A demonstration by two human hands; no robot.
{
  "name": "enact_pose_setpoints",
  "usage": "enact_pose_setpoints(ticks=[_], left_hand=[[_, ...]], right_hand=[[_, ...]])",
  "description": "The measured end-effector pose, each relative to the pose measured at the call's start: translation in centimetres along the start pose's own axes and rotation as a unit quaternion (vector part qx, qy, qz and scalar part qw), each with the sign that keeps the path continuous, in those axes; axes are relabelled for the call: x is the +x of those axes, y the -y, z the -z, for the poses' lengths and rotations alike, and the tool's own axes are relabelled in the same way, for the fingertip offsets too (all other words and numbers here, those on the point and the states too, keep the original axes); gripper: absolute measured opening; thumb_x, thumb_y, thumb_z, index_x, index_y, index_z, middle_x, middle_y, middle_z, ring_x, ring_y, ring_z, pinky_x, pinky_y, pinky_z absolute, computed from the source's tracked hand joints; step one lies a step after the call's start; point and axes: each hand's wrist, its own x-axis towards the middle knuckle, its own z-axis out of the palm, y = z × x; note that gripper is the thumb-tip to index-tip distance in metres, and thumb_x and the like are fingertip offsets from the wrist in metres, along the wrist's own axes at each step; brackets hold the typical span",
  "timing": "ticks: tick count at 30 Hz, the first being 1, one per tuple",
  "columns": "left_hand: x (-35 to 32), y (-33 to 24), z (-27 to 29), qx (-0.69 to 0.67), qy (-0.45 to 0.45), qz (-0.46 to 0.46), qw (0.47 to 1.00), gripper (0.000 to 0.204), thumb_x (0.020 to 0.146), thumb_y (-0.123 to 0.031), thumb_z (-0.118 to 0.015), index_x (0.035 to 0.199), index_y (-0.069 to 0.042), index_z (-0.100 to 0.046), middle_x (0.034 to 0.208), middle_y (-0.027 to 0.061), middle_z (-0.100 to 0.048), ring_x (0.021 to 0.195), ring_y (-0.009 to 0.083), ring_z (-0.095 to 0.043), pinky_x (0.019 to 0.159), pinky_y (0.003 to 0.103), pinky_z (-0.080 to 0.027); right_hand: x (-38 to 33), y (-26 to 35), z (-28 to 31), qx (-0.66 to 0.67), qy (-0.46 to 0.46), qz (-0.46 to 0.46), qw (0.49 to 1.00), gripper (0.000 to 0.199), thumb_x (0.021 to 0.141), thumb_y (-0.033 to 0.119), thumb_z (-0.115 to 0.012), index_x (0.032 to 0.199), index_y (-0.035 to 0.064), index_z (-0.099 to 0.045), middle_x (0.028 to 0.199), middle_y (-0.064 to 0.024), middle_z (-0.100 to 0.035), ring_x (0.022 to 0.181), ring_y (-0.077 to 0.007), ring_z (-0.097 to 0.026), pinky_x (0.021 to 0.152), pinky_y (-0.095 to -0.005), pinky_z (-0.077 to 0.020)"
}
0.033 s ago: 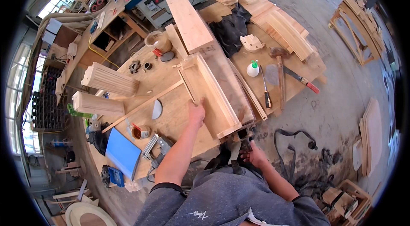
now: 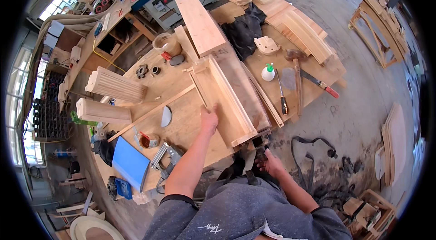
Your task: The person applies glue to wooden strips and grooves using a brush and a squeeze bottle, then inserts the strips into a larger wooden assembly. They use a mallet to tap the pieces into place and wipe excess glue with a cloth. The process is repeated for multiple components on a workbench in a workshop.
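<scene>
A long, open wooden frame [image 2: 229, 99] of pale boards lies on the round workbench [image 2: 181, 117], its near end over the bench's front edge. My left hand [image 2: 210, 120] rests on the frame's left side board, fingers curled over its edge. My right hand [image 2: 269, 162] is lower, just below the frame's near end, against a dark clamp-like part [image 2: 258, 145]. Whether it grips that part is hidden. A thin wooden strip [image 2: 152, 113] runs diagonally across the bench to the frame's left.
Right of the frame lie a white glue bottle [image 2: 268, 73], a mallet [image 2: 296, 65], a chisel [image 2: 281, 99] and a red-handled tool [image 2: 323, 85]. Two fluted wooden blocks [image 2: 116, 85] and a blue board [image 2: 131, 163] sit left. A black strap [image 2: 313, 144] lies on the floor.
</scene>
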Motion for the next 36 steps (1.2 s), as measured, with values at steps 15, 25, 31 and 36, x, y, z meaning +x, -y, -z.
enact_pose_setpoints(ticks=[15, 25, 31, 36], left_hand=[[-3.5, -13.8, -8.8, 0.374, 0.156, -0.108, 0.908, 0.075, 0.084, -0.035, -0.064, 0.130, 0.019, -0.042, 0.104, 0.0346, -0.069, 0.100, 0.0439, -0.070, 0.089, 0.047, -0.056], [-3.9, -14.9, -12.9, 0.369, 0.133, -0.121, 0.912, 0.071, 0.084, -0.031, -0.063, 0.127, 0.022, -0.042, 0.095, 0.0360, -0.069, 0.095, 0.0460, -0.071, 0.087, 0.048, -0.057], [-4.4, -15.3, -13.6, 0.379, 0.128, -0.111, 0.910, 0.064, 0.084, -0.033, -0.064, 0.118, 0.019, -0.048, 0.102, 0.0384, -0.067, 0.100, 0.0472, -0.069, 0.092, 0.048, -0.054], [-4.2, -15.2, -14.1, 0.385, 0.121, -0.128, 0.906, 0.065, 0.086, -0.031, -0.064, 0.122, 0.020, -0.045, 0.096, 0.0368, -0.069, 0.095, 0.0472, -0.071, 0.087, 0.048, -0.056]], right_hand=[[0.4, 0.3, 0.7, 0.029, 0.026, -0.007, 0.999, 0.043, 0.105, 0.049, -0.052, 0.116, 0.0099, -0.065, 0.097, -0.0069, -0.072, 0.076, -0.0169, -0.065, 0.068, -0.0340, -0.0553], [-0.5, 0.6, -0.5, -0.008, 0.008, 0.059, 0.998, 0.037, 0.107, 0.041, -0.052, 0.113, 0.0059, -0.063, 0.089, -0.0049, -0.068, 0.074, -0.0124, -0.063, 0.065, -0.0284, -0.0534], [-0.8, 0.1, -1.2, -0.181, -0.080, 0.174, 0.965, 0.034, 0.105, 0.028, -0.055, 0.123, -0.0001, -0.060, 0.086, -0.0040, -0.065, 0.074, -0.0093, -0.062, 0.065, -0.0266, -0.0517], [-0.3, 0.1, -0.8, -0.104, -0.050, 0.146, 0.983, 0.036, 0.107, 0.027, -0.051, 0.123, -0.0032, -0.061, 0.092, -0.0053, -0.064, 0.075, -0.0127, -0.065, 0.065, -0.0273, -0.0553]])
